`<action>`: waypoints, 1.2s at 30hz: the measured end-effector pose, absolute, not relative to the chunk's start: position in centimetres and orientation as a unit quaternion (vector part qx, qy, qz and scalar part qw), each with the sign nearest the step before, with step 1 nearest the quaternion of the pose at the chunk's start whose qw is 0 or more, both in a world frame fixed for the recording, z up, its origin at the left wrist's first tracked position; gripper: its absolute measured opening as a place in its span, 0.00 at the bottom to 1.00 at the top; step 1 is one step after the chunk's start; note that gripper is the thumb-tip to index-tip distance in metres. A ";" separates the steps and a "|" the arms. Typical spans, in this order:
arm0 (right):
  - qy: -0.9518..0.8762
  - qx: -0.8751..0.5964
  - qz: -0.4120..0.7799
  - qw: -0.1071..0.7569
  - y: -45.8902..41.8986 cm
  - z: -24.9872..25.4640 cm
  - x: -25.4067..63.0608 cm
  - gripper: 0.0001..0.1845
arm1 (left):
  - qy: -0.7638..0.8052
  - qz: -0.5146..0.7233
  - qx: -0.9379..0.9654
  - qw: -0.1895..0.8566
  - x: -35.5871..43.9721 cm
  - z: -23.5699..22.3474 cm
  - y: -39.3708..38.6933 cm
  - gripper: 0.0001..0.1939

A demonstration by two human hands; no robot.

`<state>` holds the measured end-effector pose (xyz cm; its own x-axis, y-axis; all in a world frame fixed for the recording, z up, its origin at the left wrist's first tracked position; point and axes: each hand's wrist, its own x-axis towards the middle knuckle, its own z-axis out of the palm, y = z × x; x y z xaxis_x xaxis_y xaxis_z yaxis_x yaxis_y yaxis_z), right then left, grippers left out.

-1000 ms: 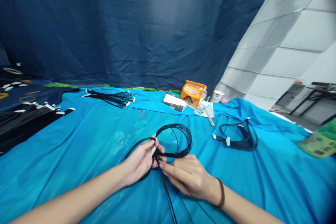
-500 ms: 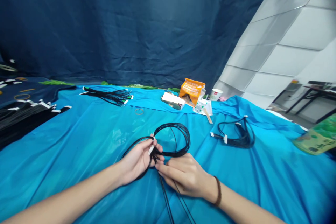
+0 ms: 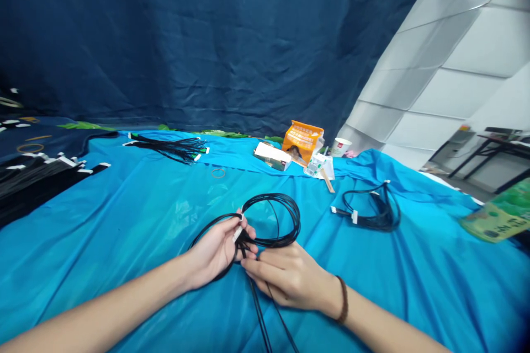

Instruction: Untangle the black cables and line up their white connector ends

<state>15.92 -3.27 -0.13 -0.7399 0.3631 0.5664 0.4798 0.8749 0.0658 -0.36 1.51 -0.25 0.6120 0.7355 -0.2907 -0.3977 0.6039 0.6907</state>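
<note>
My left hand [image 3: 219, 251] is closed round a coiled black wire harness [image 3: 292, 215], gripping it where a white connector [image 3: 237, 233] and the wire ends come together. Loops of the thin black wire stand out on both sides of the grip. Just to the right, my right hand [image 3: 285, 273] pinches some of the harness's wires below the connector, fingertips close to the left hand's fingers. Loose wire tails hang from there toward the near edge. A brown band circles the right wrist.
Another coiled harness [image 3: 387, 215] lies on the blue cloth [image 3: 157, 242] at right. Wire bundles lie at back left [image 3: 165, 146] and far left [image 3: 33, 182]. At the back stand an orange bag [image 3: 304, 140], a white box [image 3: 271, 155] and a paper cup [image 3: 340, 147]. A rubber band [image 3: 218, 172] lies nearby.
My right hand has shifted slightly left toward the left hand, and the hanging wire tails have swung a little. Both hands keep their grip on the harness.
</note>
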 end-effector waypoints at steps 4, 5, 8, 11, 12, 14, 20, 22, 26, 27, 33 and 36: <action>-0.926 -0.217 -0.101 0.291 -3.3 -0.1 15.8 0.10 | 0.279 0.332 0.310 0.846 -0.3 -0.3 1.4 0.06; -0.925 -0.217 -0.100 0.294 -3.3 -0.1 15.8 0.10 | 0.280 0.333 0.312 0.845 -0.3 -0.2 1.4 0.06; -0.925 -0.217 -0.098 0.295 -3.3 -0.1 15.8 0.10 | 0.283 0.334 0.314 0.843 -0.2 -0.2 1.4 0.07; -0.926 -0.217 -0.097 0.294 -3.2 -0.2 15.8 0.10 | 0.282 0.336 0.312 0.843 -0.2 -0.1 1.4 0.06; -0.926 -0.217 -0.097 0.294 -3.2 -0.2 15.8 0.10 | 0.281 0.336 0.311 0.843 -0.3 -0.1 1.4 0.06; -0.925 -0.217 -0.099 0.294 -3.3 -0.2 15.9 0.10 | 0.281 0.336 0.311 0.843 -0.3 -0.1 1.4 0.06; -0.927 -0.219 -0.100 0.286 -3.3 -0.1 15.8 0.10 | 0.279 0.328 0.305 0.849 -0.4 -0.3 1.4 0.06; -0.930 -0.219 -0.097 0.280 -3.3 -0.1 15.8 0.10 | 0.280 0.327 0.307 0.849 -0.4 -0.3 1.4 0.07; -0.932 -0.217 -0.095 0.273 -3.4 -0.2 15.9 0.11 | 0.281 0.323 0.314 0.847 -0.5 -0.4 1.5 0.07; -0.933 -0.217 -0.095 0.272 -3.4 -0.2 15.9 0.11 | 0.281 0.323 0.316 0.847 -0.5 -0.4 1.5 0.07; -0.936 -0.215 -0.095 0.262 -3.5 -0.1 15.9 0.11 | 0.278 0.326 0.322 0.844 -0.3 -0.2 1.4 0.08; -0.936 -0.217 -0.095 0.262 -3.5 0.1 15.8 0.11 | 0.280 0.332 0.322 0.841 -0.3 -0.2 1.3 0.07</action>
<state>15.80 -3.54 0.05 -0.7687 0.3570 0.5307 0.4561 0.8876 0.0635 -0.27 1.30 -0.23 0.6221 0.7392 -0.2579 -0.3782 0.5722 0.7277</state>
